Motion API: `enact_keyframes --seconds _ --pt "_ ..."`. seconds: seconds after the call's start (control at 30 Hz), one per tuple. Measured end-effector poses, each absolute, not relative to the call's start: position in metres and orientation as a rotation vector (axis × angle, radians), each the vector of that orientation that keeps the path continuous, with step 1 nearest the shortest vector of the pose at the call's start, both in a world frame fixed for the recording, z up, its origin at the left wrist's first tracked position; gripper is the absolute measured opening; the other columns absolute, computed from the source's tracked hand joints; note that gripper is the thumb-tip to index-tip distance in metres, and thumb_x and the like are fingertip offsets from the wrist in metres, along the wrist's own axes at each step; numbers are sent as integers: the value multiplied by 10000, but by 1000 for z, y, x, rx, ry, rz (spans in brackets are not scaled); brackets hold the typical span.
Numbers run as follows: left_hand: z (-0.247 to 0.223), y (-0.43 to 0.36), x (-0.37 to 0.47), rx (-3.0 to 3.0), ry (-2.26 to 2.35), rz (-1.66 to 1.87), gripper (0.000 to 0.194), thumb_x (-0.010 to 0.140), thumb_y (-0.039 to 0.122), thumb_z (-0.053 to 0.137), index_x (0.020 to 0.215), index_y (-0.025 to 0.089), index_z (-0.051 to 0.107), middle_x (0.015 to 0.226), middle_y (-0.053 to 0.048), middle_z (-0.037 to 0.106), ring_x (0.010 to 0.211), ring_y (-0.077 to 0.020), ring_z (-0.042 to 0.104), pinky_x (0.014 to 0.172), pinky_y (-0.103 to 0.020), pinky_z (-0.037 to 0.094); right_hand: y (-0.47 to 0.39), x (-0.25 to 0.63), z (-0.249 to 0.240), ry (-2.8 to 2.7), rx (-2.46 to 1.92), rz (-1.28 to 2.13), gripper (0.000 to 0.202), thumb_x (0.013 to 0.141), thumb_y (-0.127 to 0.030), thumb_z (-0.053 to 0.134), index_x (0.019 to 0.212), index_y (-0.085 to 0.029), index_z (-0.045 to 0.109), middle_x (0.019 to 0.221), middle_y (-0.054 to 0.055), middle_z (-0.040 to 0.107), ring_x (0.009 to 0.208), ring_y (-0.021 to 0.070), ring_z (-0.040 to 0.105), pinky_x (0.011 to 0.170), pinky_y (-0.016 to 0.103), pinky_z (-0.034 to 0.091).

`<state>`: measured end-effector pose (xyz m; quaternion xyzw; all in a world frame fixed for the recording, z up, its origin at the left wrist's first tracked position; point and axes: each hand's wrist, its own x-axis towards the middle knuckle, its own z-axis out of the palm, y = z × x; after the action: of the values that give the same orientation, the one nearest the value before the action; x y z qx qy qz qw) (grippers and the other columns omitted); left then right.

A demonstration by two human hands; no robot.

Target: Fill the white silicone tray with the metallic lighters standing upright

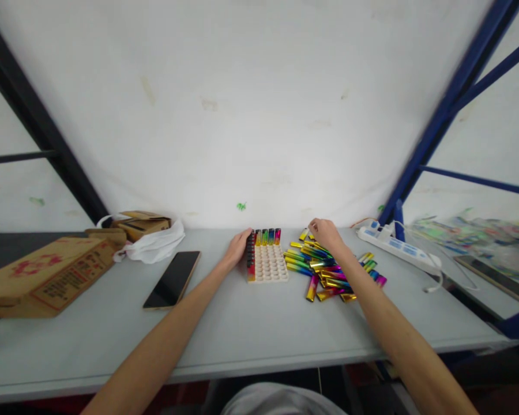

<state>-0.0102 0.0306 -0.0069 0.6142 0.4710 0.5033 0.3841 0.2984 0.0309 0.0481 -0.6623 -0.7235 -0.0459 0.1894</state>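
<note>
A pale tray with rows of round holes stands on the table. Lighters with dark tops fill its left column, and several shiny coloured lighters stand along its back row. My left hand is closed against the tray's left side, its fingertips near the back corner. Right of the tray lies a loose pile of metallic, rainbow-coloured lighters. My right hand is at the pile's far edge with bent, pinched fingers. A small yellow piece shows beside the fingertips; what they hold is too small to make out.
To the left lie a black phone, a white plastic bag, a long cardboard box and a smaller box. A white power strip with cables lies at the right. Behind the table rises a white wall.
</note>
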Motion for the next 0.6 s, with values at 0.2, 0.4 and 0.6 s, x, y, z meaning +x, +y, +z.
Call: enact_keyframes --seconds 0.2,0.4,0.6 --pt "-5 30 -11 1527 1235 1283 568 839 681 463 853 162 693 942 -64 756 944 -260 636 920 -344 451 69 283 47 -1957 -2167 -95 429 949 -474 521 1211 -154 636 1179 198 664 1120 320 620 939 436 427" --pt "-8 30 -12 1503 1217 1289 584 816 695 487 875 155 701 1001 -84 757 977 -267 641 945 -351 449 84 272 29 -1860 -2249 74 442 879 -383 619 1234 -120 626 1272 222 612 1173 339 593 995 474 392" --pt "-8 31 -11 1511 1219 1288 572 825 679 481 873 155 702 1013 -92 754 997 -279 635 947 -360 447 97 280 32 -1844 -2189 155 400 920 -362 544 1242 -143 635 1210 166 662 1129 244 618 914 308 445"
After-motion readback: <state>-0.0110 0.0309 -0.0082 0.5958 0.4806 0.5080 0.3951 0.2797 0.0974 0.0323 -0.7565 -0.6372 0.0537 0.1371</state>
